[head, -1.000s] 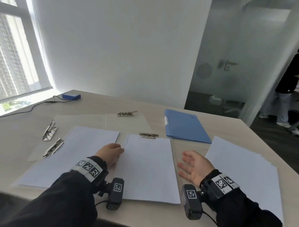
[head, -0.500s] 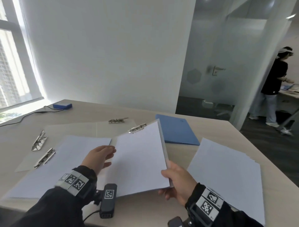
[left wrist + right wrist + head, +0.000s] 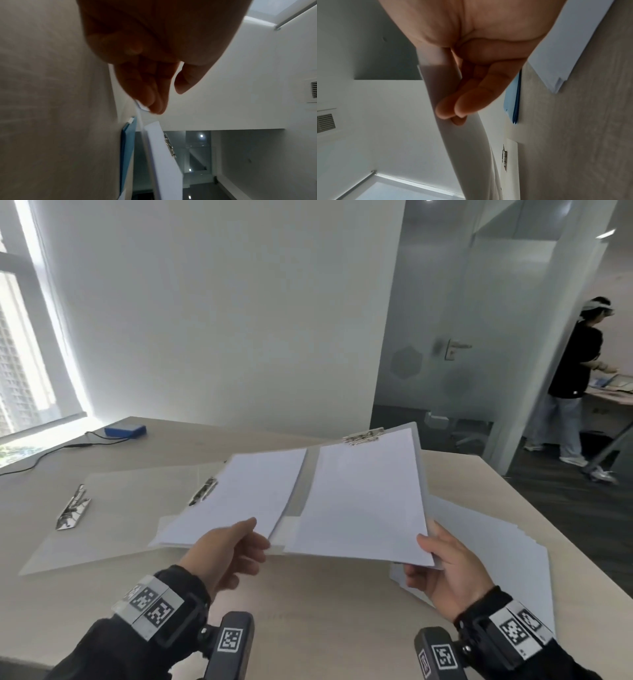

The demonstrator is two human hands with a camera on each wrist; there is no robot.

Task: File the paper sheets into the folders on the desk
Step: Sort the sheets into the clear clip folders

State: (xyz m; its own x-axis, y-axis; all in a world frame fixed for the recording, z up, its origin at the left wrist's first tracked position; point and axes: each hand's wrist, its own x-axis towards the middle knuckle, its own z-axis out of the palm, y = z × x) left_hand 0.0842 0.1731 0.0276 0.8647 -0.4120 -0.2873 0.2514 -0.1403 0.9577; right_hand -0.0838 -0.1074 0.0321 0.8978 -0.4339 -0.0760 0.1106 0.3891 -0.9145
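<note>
Folder now lifted off desk, both hands pinching its near edges

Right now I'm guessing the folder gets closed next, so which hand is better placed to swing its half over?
Probably the right hand: it grips the folder at the outer corner of its raised right half, while the left hand holds the lower left half.

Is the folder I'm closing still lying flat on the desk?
No: in the head view both halves are lifted off the desk, the left hand and right hand each holding a near corner.
</note>
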